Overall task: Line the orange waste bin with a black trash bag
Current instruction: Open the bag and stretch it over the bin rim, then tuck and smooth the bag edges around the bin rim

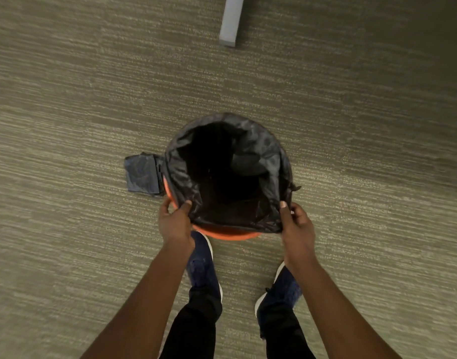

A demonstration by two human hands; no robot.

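— Item one, the grips?

— Left hand [174, 224], lower centre of the frame: closed on the bag [250, 133], thumb inside the mouth, the other fingers curled round outside at the edge of the bin [222, 233]. Right hand [297, 225], just right of it: likewise pinched shut on the bag's near edge, thumb on top, fingers bunched behind the plastic.

— Item two, the bag?

— Black, glossy, crumpled. It sits in the bin at the centre of the frame, mouth wide open. The far and side edges are folded over the rim. The near edge is stretched straight between the two hands, inside the rim and not over it.

— Item three, the bin?

— Orange, round, upright on the floor. Only an arc of rim shows, at the near side and lower left; the rest is under plastic.

— Other stock?

— One folded pack of bags [143, 174], dark grey, flat on the carpet [80, 99], touching the bin's left side. One pale grey furniture leg [231, 20], top centre. Two dark blue shoes [202, 265] with white soles, below the bin, the left toe against its base; black trousers above them.

— Surface and room?

— Olive-beige carpet with fine horizontal ribbing, filling the frame. Dim, even light. No walls in view.
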